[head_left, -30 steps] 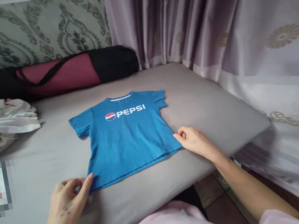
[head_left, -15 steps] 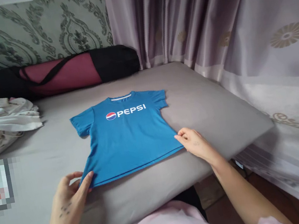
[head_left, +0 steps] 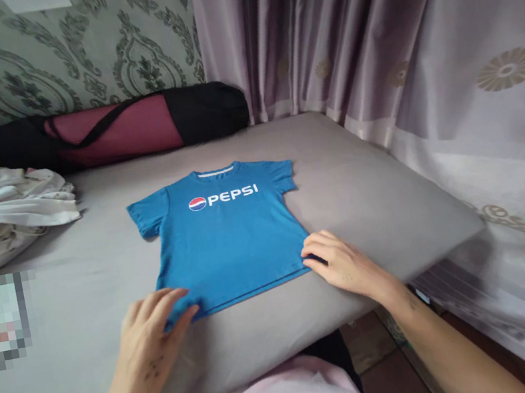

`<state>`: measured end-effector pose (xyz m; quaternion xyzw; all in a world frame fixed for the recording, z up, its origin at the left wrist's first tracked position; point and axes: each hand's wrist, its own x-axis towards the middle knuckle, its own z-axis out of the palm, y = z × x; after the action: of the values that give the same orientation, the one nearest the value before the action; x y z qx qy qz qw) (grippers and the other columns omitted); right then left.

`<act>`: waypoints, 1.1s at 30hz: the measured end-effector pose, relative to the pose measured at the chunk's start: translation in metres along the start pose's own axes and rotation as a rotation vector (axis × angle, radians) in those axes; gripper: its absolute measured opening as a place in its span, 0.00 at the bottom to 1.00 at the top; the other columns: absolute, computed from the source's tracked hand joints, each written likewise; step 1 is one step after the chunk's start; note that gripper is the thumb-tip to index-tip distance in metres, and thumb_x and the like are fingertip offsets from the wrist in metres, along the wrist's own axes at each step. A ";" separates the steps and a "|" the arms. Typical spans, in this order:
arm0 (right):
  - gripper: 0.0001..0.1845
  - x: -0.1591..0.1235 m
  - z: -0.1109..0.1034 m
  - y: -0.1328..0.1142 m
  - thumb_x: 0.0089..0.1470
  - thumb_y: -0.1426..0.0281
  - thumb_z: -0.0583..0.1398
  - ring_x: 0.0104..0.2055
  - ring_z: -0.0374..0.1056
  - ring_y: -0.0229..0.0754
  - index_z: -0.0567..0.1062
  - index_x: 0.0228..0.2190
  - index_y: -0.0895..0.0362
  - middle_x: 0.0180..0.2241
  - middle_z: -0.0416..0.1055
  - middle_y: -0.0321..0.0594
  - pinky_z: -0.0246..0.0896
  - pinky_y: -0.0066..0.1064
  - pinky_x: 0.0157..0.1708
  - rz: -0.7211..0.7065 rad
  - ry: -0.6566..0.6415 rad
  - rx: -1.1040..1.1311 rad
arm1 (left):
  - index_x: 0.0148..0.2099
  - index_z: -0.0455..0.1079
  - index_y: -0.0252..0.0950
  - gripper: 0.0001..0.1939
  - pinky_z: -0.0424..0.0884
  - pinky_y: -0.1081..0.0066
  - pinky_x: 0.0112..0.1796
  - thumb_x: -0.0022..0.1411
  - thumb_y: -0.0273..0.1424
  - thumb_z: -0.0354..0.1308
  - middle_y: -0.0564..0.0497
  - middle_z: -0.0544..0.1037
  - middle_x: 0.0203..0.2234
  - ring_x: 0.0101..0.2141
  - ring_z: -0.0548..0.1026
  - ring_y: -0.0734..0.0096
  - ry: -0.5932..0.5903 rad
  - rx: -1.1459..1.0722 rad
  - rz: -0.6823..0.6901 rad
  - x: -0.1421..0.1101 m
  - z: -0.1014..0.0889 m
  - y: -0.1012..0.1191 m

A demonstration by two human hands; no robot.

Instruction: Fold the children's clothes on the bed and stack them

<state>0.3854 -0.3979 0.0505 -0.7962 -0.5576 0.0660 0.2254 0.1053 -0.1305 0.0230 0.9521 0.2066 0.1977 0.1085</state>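
A blue T-shirt (head_left: pixel 230 243) with a white PEPSI print and round logo lies flat, front up, its collar away from me and its hem toward me. My left hand (head_left: pixel 157 330) is over the lower left corner of the hem, thumb and fingers apart with blue cloth showing between them. At the lower right corner, my right hand (head_left: pixel 343 263) touches the shirt's edge with its fingertips, and a gap shows between thumb and fingers. The left corner is partly hidden under my left hand.
The shirt lies on a grey-covered bed (head_left: pixel 375 203). A black and maroon long bag (head_left: pixel 113 131) runs along the wall behind. Crumpled white patterned cloth (head_left: pixel 5 208) is at the left. A lilac curtain (head_left: pixel 421 60) hangs at the right. A pixelated patch covers something at lower left.
Both hands have loosened from their pinch on the hem corners. My left hand has shifted right over the cloth, and my right hand has moved slightly left and down. The view has shifted a little.
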 end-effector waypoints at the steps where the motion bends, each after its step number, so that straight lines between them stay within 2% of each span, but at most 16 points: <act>1: 0.04 0.000 -0.001 0.002 0.61 0.72 0.58 0.47 0.67 0.43 0.74 0.36 0.53 0.41 0.73 0.39 0.63 0.35 0.47 -0.014 -0.017 0.029 | 0.46 0.75 0.44 0.23 0.70 0.61 0.42 0.65 0.53 0.49 0.48 0.78 0.40 0.40 0.75 0.58 -0.031 -0.023 0.048 0.003 0.003 0.003; 4: 0.04 0.001 -0.006 0.009 0.59 0.73 0.61 0.47 0.67 0.42 0.75 0.38 0.53 0.42 0.72 0.39 0.63 0.35 0.49 -0.038 -0.053 0.096 | 0.44 0.76 0.44 0.21 0.72 0.65 0.38 0.66 0.51 0.50 0.49 0.78 0.38 0.37 0.76 0.63 -0.093 -0.097 0.097 0.008 0.009 0.009; 8: 0.11 -0.001 -0.014 0.014 0.58 0.76 0.60 0.47 0.68 0.41 0.75 0.41 0.53 0.44 0.72 0.40 0.65 0.33 0.47 -0.074 -0.102 0.124 | 0.45 0.76 0.43 0.19 0.73 0.68 0.39 0.67 0.47 0.50 0.49 0.78 0.38 0.36 0.76 0.66 -0.081 -0.144 0.134 0.009 0.008 0.008; 11: 0.11 -0.002 -0.012 0.016 0.59 0.78 0.56 0.45 0.69 0.41 0.76 0.39 0.54 0.43 0.73 0.41 0.66 0.34 0.45 -0.098 -0.050 0.106 | 0.48 0.76 0.45 0.17 0.72 0.68 0.39 0.68 0.45 0.52 0.50 0.77 0.38 0.36 0.75 0.67 -0.074 -0.119 0.175 0.008 0.006 0.009; 16: 0.11 -0.001 -0.001 0.020 0.63 0.76 0.53 0.44 0.69 0.43 0.75 0.37 0.54 0.40 0.73 0.41 0.67 0.38 0.47 -0.140 0.054 0.112 | 0.46 0.77 0.43 0.16 0.72 0.68 0.38 0.70 0.41 0.50 0.49 0.76 0.37 0.36 0.74 0.67 -0.044 -0.086 0.220 0.009 0.006 0.015; 21: 0.09 -0.007 -0.001 0.024 0.63 0.73 0.55 0.47 0.70 0.45 0.74 0.42 0.53 0.43 0.73 0.43 0.68 0.39 0.48 -0.167 0.033 0.067 | 0.45 0.75 0.40 0.16 0.72 0.68 0.40 0.70 0.40 0.49 0.49 0.77 0.37 0.37 0.74 0.67 -0.044 -0.085 0.231 0.010 0.010 0.017; 24: 0.14 -0.010 -0.004 0.017 0.63 0.77 0.51 0.48 0.70 0.44 0.73 0.45 0.53 0.48 0.70 0.44 0.68 0.37 0.48 -0.143 0.012 -0.020 | 0.45 0.75 0.40 0.15 0.72 0.68 0.41 0.70 0.40 0.50 0.49 0.77 0.37 0.37 0.75 0.67 -0.047 -0.094 0.227 0.010 0.011 0.018; 26: 0.16 -0.010 -0.002 0.010 0.62 0.79 0.49 0.46 0.70 0.43 0.73 0.43 0.54 0.48 0.69 0.44 0.68 0.35 0.46 -0.106 0.019 -0.093 | 0.45 0.73 0.38 0.14 0.72 0.69 0.41 0.71 0.38 0.49 0.49 0.77 0.37 0.37 0.75 0.67 -0.031 -0.113 0.215 0.010 0.011 0.020; 30: 0.11 -0.006 0.007 -0.003 0.62 0.76 0.52 0.41 0.70 0.43 0.73 0.38 0.54 0.42 0.69 0.43 0.67 0.34 0.40 -0.009 0.079 -0.225 | 0.47 0.71 0.37 0.12 0.71 0.69 0.40 0.71 0.36 0.49 0.48 0.77 0.36 0.37 0.75 0.67 0.003 -0.148 0.182 0.010 0.012 0.024; 33: 0.13 -0.003 0.013 -0.006 0.62 0.76 0.52 0.36 0.70 0.42 0.72 0.44 0.54 0.41 0.69 0.42 0.64 0.31 0.35 0.050 0.088 -0.314 | 0.47 0.71 0.38 0.12 0.71 0.68 0.41 0.70 0.37 0.50 0.48 0.77 0.37 0.37 0.75 0.67 -0.018 -0.137 0.184 0.010 0.014 0.023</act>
<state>0.3741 -0.3953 0.0412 -0.8374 -0.5306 -0.0512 0.1206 0.1274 -0.1483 0.0207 0.9591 0.1032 0.2120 0.1566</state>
